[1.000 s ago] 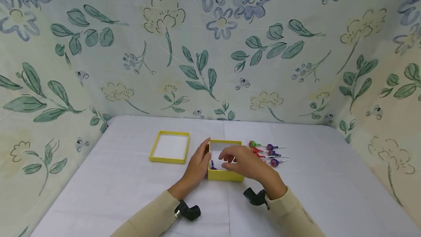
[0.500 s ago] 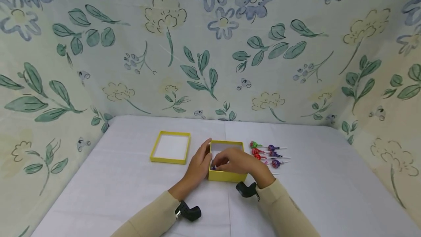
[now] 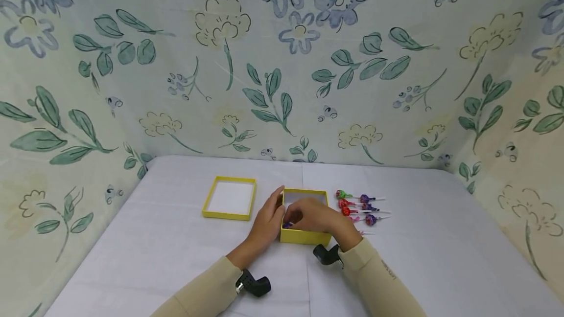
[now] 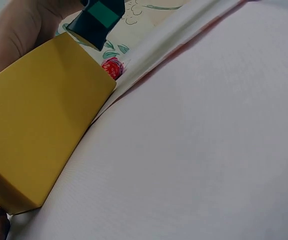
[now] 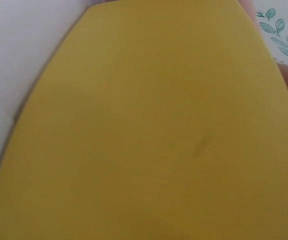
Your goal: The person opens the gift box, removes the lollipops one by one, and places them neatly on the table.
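An open yellow box [image 3: 305,237] stands on the white tabletop in the head view; its yellow outer wall [image 5: 149,125] fills most of the right wrist view. My left hand [image 3: 266,220] rests along the box's left side, fingers straight. My right hand [image 3: 310,215] reaches inside over the near wall, its fingertips at the near left corner. There they pinch a purple-wrapped lollipop [image 3: 287,225], mostly hidden by the hand. The left wrist view shows the box's near wall [image 4: 43,115], with part of the right hand [image 4: 18,35] above it.
A yellow-edged lid [image 3: 229,198] lies inside up, left of the box. On the right are several lollipops: a green one [image 3: 341,194], red ones [image 3: 346,211], purple ones [image 3: 371,219] and pink ones partly behind the right arm. A flower-printed cloth [image 3: 282,87] hangs behind the table.
My right hand has moved left and down into the box, from hovering over it to the purple lollipop in the near left corner. The left hand has stayed at the box's side.
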### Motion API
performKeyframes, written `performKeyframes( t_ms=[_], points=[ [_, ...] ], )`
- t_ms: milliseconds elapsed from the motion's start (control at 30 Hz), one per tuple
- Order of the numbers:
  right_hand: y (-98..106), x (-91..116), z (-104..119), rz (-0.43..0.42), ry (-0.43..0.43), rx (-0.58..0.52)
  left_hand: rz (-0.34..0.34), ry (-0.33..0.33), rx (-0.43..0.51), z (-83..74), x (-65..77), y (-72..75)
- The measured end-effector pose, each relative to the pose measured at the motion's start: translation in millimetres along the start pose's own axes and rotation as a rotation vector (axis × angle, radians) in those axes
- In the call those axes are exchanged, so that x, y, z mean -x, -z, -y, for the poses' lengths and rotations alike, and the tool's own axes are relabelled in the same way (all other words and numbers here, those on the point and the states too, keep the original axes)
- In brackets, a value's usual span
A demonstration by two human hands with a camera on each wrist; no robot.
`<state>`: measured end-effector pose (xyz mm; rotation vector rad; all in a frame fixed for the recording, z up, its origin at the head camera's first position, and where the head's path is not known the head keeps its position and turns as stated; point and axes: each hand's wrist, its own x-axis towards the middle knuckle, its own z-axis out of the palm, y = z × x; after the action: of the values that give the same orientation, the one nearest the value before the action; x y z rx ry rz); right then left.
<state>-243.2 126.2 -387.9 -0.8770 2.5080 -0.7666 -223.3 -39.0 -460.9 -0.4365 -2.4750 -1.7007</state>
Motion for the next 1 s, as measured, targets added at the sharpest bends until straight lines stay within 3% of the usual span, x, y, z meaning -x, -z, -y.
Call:
performKeyframes(
  t_ms=[467,733,1000],
  points=[
    [3,10,8,-0.147,-0.004,0.050,-0.011,-0.024,0.006,-3.8,2.8,1.8],
    [6,18,12,-0.209,0.014,0.016,-0.002,-0.008,0.006,-3.1,5.3,1.4],
    [14,30,7,-0.269,-0.068,-0.013,-0.003,-0.011,0.013,-3.9,3.1,1.2]
  ],
)
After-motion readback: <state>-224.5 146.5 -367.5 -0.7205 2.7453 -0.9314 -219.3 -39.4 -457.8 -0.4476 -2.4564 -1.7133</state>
